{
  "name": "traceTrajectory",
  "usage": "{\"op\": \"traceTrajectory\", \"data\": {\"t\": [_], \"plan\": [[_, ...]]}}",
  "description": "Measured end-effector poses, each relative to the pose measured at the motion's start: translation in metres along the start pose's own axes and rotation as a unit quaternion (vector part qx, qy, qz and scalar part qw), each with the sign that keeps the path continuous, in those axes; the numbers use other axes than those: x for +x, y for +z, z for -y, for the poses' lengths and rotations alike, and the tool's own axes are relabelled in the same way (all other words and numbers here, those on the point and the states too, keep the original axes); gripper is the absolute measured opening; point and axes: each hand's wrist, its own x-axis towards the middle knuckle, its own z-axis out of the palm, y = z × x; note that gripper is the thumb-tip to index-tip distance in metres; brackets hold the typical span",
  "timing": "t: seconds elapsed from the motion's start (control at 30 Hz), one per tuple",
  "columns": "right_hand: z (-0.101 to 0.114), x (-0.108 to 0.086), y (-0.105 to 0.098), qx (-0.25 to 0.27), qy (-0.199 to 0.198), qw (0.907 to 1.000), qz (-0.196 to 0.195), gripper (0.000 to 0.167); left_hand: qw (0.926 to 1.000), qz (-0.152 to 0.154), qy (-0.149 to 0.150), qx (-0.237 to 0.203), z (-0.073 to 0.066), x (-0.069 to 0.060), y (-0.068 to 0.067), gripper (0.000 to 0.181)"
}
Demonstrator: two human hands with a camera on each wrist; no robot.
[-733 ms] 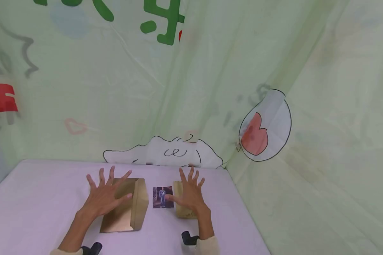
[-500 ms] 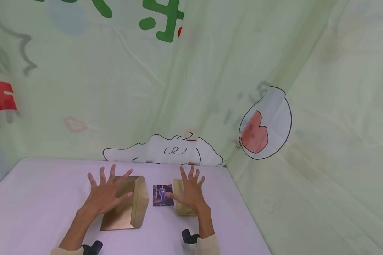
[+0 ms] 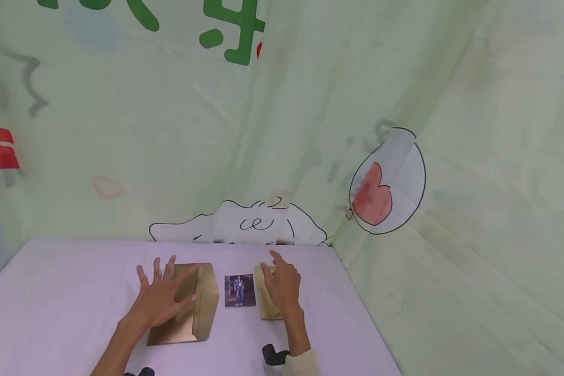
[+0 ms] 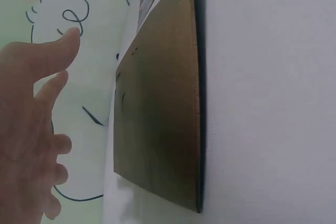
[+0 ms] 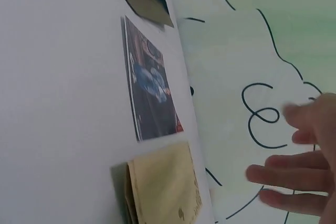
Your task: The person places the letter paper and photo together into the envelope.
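Observation:
A golden-brown envelope (image 3: 208, 303) lies on the table at the left, its flap spread toward the right. Over it hovers my left hand (image 3: 157, 303), fingers spread and holding nothing; the left wrist view shows a gap between this hand (image 4: 26, 108) and the envelope (image 4: 157, 103). Right of the envelope lies a photo (image 3: 239, 291) of a standing person. Beside the photo is a folded yellowish paper (image 3: 265, 308), partly hidden below my right hand (image 3: 283, 284). That hand (image 5: 304, 161) is raised off the paper (image 5: 165, 187), fingers loosely bent with nothing in them.
A pale lilac-white table (image 3: 75, 292) carries these things. Behind it hangs a light green curtain (image 3: 169, 130) with line drawings, which continues along the right side. A dark wrist camera (image 3: 274, 356) sits at my right wrist.
My right hand has turned and drawn its spread fingers closer together, uncovering the whole photo. The left hand has shifted slightly right and down. Envelope, photo and folded paper lie as before.

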Motion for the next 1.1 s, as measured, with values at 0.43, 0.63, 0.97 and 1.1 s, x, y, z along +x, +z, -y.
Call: {"op": "traceTrajectory", "data": {"t": [0.43,0.63,0.97,1.1], "plan": [[0.009,-0.021,0.048,0.000,0.105,0.9945,0.011,0.047,0.9962,0.047,-0.007,-0.074,-0.008,-0.008,0.019,0.071],[0.006,-0.030,0.064,-0.027,0.089,0.9956,0.013,0.047,0.9927,0.076,-0.019,-0.092,-0.010,-0.012,0.021,0.071],[0.009,-0.035,0.072,-0.024,0.110,0.9936,0.005,0.048,0.9902,0.076,-0.009,-0.117,-0.009,-0.016,0.026,0.075],[0.012,-0.035,0.074,-0.004,0.125,0.9921,-0.012,0.046,0.9900,0.064,-0.010,-0.125,-0.006,-0.017,0.035,0.075]]}}
